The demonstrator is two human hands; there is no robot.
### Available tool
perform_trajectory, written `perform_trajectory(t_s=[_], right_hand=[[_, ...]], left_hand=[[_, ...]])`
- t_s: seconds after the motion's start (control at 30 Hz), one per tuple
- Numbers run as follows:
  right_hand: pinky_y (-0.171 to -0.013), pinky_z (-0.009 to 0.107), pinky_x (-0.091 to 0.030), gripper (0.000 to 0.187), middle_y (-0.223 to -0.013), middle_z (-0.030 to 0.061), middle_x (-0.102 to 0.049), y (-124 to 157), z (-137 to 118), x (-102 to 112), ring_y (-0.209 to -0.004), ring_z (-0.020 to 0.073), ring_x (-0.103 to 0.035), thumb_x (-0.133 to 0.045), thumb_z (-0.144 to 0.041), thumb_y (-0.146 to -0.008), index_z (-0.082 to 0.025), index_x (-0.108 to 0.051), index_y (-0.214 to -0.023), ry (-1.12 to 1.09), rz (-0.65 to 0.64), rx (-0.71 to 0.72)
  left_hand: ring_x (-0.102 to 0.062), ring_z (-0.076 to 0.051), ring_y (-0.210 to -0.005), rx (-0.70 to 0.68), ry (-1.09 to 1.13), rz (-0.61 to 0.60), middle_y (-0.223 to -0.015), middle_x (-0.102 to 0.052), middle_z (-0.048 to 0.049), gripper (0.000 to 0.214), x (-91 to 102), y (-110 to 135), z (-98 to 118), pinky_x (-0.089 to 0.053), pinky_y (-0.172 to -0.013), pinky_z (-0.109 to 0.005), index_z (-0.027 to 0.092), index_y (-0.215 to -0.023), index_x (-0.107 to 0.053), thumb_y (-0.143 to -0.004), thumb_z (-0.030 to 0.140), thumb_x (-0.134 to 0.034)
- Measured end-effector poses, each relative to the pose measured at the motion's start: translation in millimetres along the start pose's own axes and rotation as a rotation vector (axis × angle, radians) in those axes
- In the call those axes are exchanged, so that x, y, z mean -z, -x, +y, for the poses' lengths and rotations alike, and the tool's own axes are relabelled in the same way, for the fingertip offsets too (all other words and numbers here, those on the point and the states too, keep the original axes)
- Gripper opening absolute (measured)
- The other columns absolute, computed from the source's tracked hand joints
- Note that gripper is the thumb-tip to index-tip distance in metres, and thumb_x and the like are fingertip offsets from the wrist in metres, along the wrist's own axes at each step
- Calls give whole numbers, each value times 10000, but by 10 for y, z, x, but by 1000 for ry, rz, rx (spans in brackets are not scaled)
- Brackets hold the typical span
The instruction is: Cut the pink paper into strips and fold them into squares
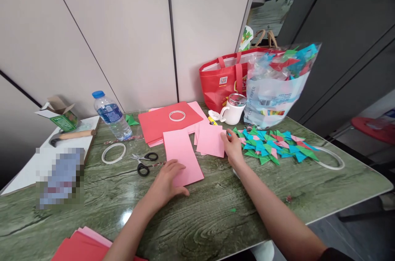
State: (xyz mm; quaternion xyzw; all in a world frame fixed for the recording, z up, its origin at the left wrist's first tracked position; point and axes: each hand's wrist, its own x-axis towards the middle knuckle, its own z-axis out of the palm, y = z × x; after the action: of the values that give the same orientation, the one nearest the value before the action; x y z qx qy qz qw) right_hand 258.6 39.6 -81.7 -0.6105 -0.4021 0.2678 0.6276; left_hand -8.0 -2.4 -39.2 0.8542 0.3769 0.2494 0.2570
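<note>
My left hand (169, 176) lies on the lower left part of a pink paper rectangle (183, 150), its fingers flat and its thumb spread out. My right hand (232, 147) has its thumb and fingers closed at the right edge of a pink paper square (211, 141), which lies over other pink pieces. Just right of that hand spreads a pile of folded green, blue and pink paper pieces (271, 145). Black-handled scissors (143, 162) lie to the left of the rectangle. Behind it are red paper sheets (168, 123) with a roll of tape (177, 116) on top.
A water bottle (111, 117), a white mug (233, 110), a red bag (217, 84) and a filled plastic bag (274, 96) stand along the back. Another tape roll (114, 153) and a wooden-handled tool (75, 134) lie left. More red paper (77, 246) lies at the front.
</note>
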Motion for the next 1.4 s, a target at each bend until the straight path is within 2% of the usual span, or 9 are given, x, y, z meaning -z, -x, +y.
perform_trajectory(t_s=[0.13, 0.2, 0.4, 0.57, 0.77, 0.9, 1.1, 1.27, 1.4], right_hand=[[-827, 395, -427, 593, -1205, 172, -473, 87, -92, -41, -1061, 257, -481, -498, -408, -763, -118, -378, -1266, 130, 275, 171], [-869, 396, -408, 474, -1217, 133, -483, 198, -201, -95, -1109, 246, -446, -503, -373, -776, -163, -473, -1200, 155, 215, 323], [-696, 305, -470, 199, -838, 60, -671, 610, -460, -290, -771, 185, -601, -584, -347, -755, -202, -677, -855, 57, -711, 327], [-675, 285, -458, 258, -864, 52, -683, 710, -483, -311, -764, 182, -608, -647, -366, -701, -200, -675, -897, 51, -996, 315], [-642, 285, -457, 188, -814, 61, -680, 681, -441, -299, -729, 175, -608, -571, -319, -768, -178, -684, -820, 42, -922, 218], [-756, 326, -462, 203, -891, 75, -681, 658, -489, -290, -839, 196, -615, -614, -337, -723, -163, -676, -806, -100, -808, 66], [-663, 275, -462, 232, -744, 33, -679, 634, -570, -251, -697, 145, -607, -682, -369, -644, -150, -653, -713, -269, -832, -106], [-527, 202, -393, 226, -593, -28, -592, 666, -529, -246, -521, 72, -503, -709, -336, -624, -135, -642, -703, -256, -1084, -187], [-548, 231, -412, 188, -684, 10, -619, 689, -518, -280, -611, 116, -543, -675, -334, -667, -155, -644, -717, -143, -898, -36]], left_hand=[[-511, -253, -1006, -9, -25, -48, -1024, -604, -82, 464, -4, 4, -24, -398, -878, -423, 206, -971, -582, -546, 234, -767], [-520, -246, -972, -6, -11, -46, -1003, -606, -81, 403, 7, -6, -30, -409, -853, -416, 203, -940, -591, -570, 211, -750], [-539, -236, -1000, -41, -5, -69, -976, -660, -82, 172, 55, -34, 10, -392, -896, -404, 206, -883, -659, -725, 259, -616], [-592, -213, -956, 25, -24, -82, -855, -691, -67, 256, 30, -38, 42, -421, -867, -346, 205, -767, -669, -823, 188, -419], [-583, -224, -951, 126, 55, 351, -955, -661, -88, 140, 32, -47, 49, -426, -854, -364, 182, -813, -631, -750, 277, -550], [-607, -178, -682, 405, 282, 592, -771, -630, -44, 249, 142, -69, 7, -488, -652, -326, 165, -850, -574, -777, 394, -507], [-607, -139, -553, 609, 999, 474, -795, -630, -27, 444, 122, -109, 49, -494, -526, -280, 169, -1058, -482, -730, 460, -556], [-616, -153, -666, 622, 1157, 463, -911, -669, -65, 579, 94, -110, 80, -443, -536, -215, 182, -1173, -476, -654, 343, -675], [-607, -157, -620, 524, 1164, 310, -814, -692, -63, 495, 100, -98, 81, -433, -573, -237, 150, -1069, -590, -610, 293, -708]])
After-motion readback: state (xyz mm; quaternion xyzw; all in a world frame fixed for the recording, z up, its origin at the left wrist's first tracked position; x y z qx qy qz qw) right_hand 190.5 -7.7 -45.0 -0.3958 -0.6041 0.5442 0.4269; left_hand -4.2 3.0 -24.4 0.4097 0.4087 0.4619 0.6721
